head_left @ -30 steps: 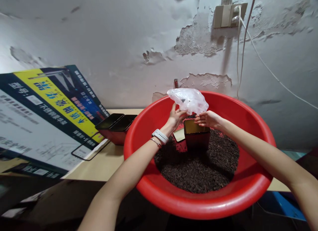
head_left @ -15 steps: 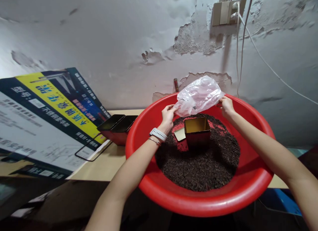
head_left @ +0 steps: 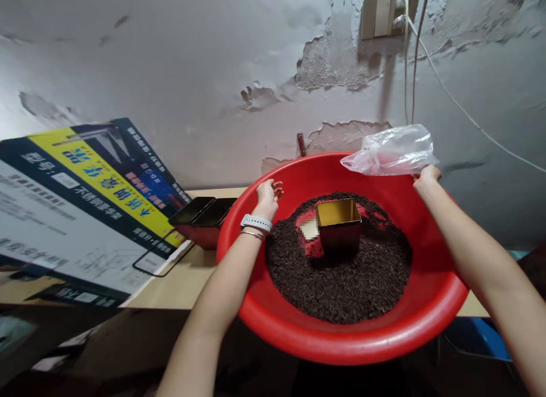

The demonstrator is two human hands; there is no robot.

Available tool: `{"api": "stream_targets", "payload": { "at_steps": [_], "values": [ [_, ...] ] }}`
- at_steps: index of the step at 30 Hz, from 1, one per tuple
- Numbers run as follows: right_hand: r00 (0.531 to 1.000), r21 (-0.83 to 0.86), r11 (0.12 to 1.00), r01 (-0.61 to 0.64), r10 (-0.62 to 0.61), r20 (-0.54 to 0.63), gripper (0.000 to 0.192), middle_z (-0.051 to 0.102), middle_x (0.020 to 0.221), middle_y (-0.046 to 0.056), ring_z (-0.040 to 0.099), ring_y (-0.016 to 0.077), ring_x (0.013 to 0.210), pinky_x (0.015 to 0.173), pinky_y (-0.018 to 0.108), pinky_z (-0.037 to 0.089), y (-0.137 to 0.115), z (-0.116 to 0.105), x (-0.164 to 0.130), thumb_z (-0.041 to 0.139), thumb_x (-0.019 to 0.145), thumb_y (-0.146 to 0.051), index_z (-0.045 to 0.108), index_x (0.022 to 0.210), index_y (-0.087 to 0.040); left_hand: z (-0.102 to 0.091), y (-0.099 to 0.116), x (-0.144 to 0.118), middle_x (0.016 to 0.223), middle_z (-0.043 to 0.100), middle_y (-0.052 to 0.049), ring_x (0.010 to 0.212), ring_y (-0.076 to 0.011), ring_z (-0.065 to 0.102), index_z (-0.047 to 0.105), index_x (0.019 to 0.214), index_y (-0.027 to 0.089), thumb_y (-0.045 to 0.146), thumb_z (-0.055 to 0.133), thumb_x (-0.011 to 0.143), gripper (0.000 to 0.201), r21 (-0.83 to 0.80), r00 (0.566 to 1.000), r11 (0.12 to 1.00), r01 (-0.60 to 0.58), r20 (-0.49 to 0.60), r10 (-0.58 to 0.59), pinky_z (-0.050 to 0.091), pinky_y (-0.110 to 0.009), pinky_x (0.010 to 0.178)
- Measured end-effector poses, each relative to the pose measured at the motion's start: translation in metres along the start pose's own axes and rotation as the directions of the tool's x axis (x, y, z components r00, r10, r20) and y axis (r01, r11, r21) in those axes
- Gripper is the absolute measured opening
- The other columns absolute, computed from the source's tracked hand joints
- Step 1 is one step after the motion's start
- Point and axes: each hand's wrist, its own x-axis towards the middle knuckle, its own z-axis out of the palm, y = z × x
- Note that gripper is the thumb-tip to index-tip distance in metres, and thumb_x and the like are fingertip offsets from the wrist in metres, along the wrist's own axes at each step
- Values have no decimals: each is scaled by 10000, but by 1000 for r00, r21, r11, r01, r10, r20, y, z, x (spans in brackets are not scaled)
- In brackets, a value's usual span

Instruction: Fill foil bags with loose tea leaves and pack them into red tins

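My right hand (head_left: 427, 175) grips a clear plastic bag (head_left: 392, 149) by its right end, above the back right rim of a red basin (head_left: 426, 272). My left hand (head_left: 268, 197) is over the basin's left inner wall, fingers apart and slightly curled, with nothing in it. Dark, dry loose material like tea leaves (head_left: 345, 294) covers the basin's bottom. A square tin (head_left: 340, 229) with a gold inside stands upright in it, its top uncovered. Beside the tin lies a small pale piece (head_left: 309, 230), partly blurred.
Dark open tins (head_left: 205, 215) and a black wire frame (head_left: 160, 260) stand on the table (head_left: 170, 292) left of the basin. A large printed carton (head_left: 98, 192) leans there. Cords (head_left: 452, 95) hang from a wall socket (head_left: 386, 15) on the peeling wall.
My left hand has let go of the bag and moved left, its fingers spreading. My right hand has carried the bag to the right.
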Motion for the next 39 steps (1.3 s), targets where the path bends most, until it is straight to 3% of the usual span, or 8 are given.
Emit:
{"api": "stream_targets", "payload": {
  "at_steps": [4, 8, 13, 17, 22, 29, 33, 39],
  "values": [
    [982, -63, 990, -123, 131, 137, 332, 498, 550, -36, 460, 73, 453, 422, 166, 378, 10, -2, -6, 270, 868, -5, 449, 678, -210, 7, -10, -13, 684, 660, -36, 541, -115, 568, 587, 757, 172, 167, 560, 808, 57, 174, 970, 985, 3, 238, -44, 462, -248, 595],
    [934, -35, 992, -121, 126, 335, 278, 527, 563, -51, 497, 56, 488, 474, 146, 435, 17, 15, -36, 371, 848, 8, 487, 691, -190, 13, -24, -26, 836, 720, -92, 675, -151, 629, 673, 821, 156, 229, 657, 773, 89, 419, 857, 895, -153, 507, -91, 464, -256, 625],
    [728, 110, 992, -65, -29, 685, 203, 607, 652, -33, 602, 104, 680, 621, 209, 538, 9, 24, -73, 430, 902, -89, 516, 777, -224, 15, -32, -31, 925, 738, -81, 799, -180, 635, 738, 814, 185, 250, 706, 735, 107, 430, 772, 856, -287, 633, -59, 459, -261, 670],
    [659, 111, 994, -15, -74, 749, 169, 666, 796, 2, 646, 136, 916, 794, 277, 559, 9, 23, -89, 419, 952, -178, 556, 873, -237, 19, -31, -39, 905, 747, -80, 939, -225, 637, 751, 770, 196, 295, 740, 725, 109, 291, 680, 880, -376, 732, 48, 465, -302, 817],
    [664, 65, 998, 15, -59, 746, 161, 677, 830, 8, 647, 139, 945, 806, 282, 553, 16, 23, -86, 429, 950, -185, 581, 944, -238, 26, -29, -44, 864, 727, -65, 832, -184, 654, 727, 831, 171, 343, 689, 763, 190, 136, 763, 940, -312, 625, 163, 466, -292, 782],
    [707, 128, 992, 10, -98, 701, 140, 674, 816, 1, 652, 128, 918, 807, 275, 559, 19, 24, -68, 447, 916, -166, 568, 888, -230, 25, -20, -39, 653, 642, -16, 621, -127, 588, 653, 678, 159, 331, 640, 755, 189, -30, 851, 967, -253, 469, 237, 440, -244, 619],
    [715, 129, 992, -20, -76, 695, 144, 678, 809, 4, 657, 129, 897, 793, 257, 569, 19, 25, -65, 452, 905, -165, 552, 826, -232, 23, -23, -36, 754, 706, -45, 720, -156, 621, 715, 716, 162, 284, 647, 758, 146, 129, 821, 937, -325, 531, 211, 462, -260, 687],
    [716, 151, 984, -94, -39, 697, 170, 679, 748, 9, 671, 149, 847, 791, 284, 596, 18, 26, -67, 447, 891, -151, 592, 874, -239, 24, -40, -35, 930, 767, -79, 992, -261, 658, 781, 824, 167, 224, 690, 737, 137, 329, 703, 852, -408, 708, 63, 446, -369, 951]
  ]
}}
